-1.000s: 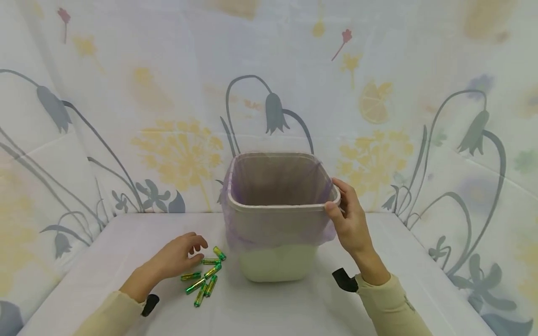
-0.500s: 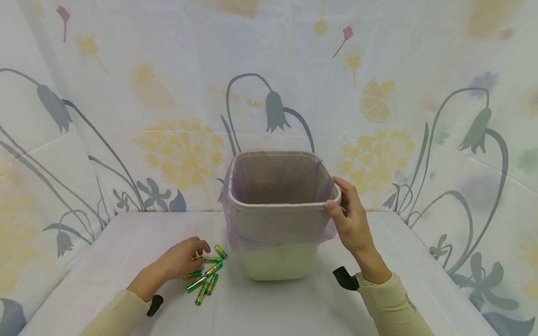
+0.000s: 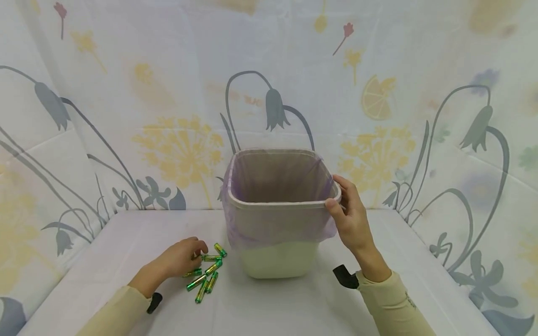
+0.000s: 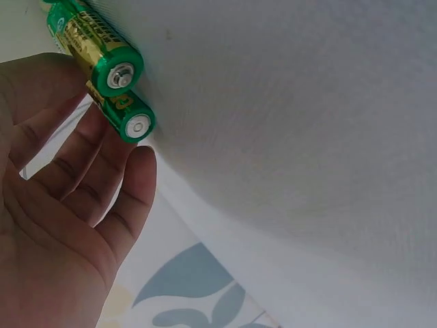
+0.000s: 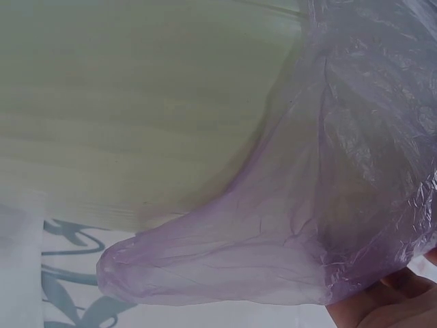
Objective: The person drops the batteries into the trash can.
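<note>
A light bin [image 3: 275,265] stands mid-table, with a thin purple bag [image 3: 269,231] lining it and folded over its rim. My right hand [image 3: 354,228] grips the rim at the right corner, thumb in front. In the right wrist view the bag [image 5: 273,246] hangs loose beside the pale bin wall [image 5: 136,109], and only a few fingertips show. Left of the bin lie several green and gold batteries [image 3: 213,267]. My left hand [image 3: 180,257] is low over them, pinching one between thumb and fingers. From the left wrist, two battery ends [image 4: 121,74] show beside the thumb.
A white cloth [image 3: 269,308] covers the table. Behind and on both sides hangs a white curtain [image 3: 176,93] printed with flowers. Black camera mounts [image 3: 345,277] sit at both wrists.
My left hand's fingers have curled in among the batteries, and a battery now shows between them. My right hand has kept its hold on the bin's rim.
</note>
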The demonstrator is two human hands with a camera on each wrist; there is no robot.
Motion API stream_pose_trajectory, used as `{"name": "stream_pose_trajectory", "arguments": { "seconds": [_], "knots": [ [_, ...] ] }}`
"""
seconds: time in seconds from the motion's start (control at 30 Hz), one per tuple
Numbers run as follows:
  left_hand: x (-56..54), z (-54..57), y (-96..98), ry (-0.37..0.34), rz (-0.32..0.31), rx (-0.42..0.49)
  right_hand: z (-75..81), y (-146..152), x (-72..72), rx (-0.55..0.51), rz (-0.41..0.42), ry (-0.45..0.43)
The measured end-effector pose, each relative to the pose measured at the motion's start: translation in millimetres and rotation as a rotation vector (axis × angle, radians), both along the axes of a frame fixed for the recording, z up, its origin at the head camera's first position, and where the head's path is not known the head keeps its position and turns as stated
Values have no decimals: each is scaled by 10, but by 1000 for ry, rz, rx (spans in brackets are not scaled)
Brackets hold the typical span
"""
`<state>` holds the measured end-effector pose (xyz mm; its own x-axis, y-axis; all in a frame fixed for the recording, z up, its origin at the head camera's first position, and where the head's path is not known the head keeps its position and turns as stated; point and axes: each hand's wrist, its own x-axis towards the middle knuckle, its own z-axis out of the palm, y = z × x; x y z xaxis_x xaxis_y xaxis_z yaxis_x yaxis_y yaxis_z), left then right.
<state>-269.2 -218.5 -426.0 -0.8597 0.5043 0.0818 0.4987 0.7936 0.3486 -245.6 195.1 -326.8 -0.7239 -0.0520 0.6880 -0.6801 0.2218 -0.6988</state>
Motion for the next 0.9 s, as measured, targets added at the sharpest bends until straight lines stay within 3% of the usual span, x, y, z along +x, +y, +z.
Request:
{"name": "stream_pose_trajectory", "arguments": {
  "seconds": [0.3,0.7,0.9],
  "knots": [
    [0,-32,-31,-35,71,-16,-4,-1,-1,-4,4,-7],
    [16,-20,-92,-36,87,-48,2,0,-2,-1,1,-7],
    [16,-34,-119,-71,119,-58,0,-1,1,1,-4,-7]
  ]
}}
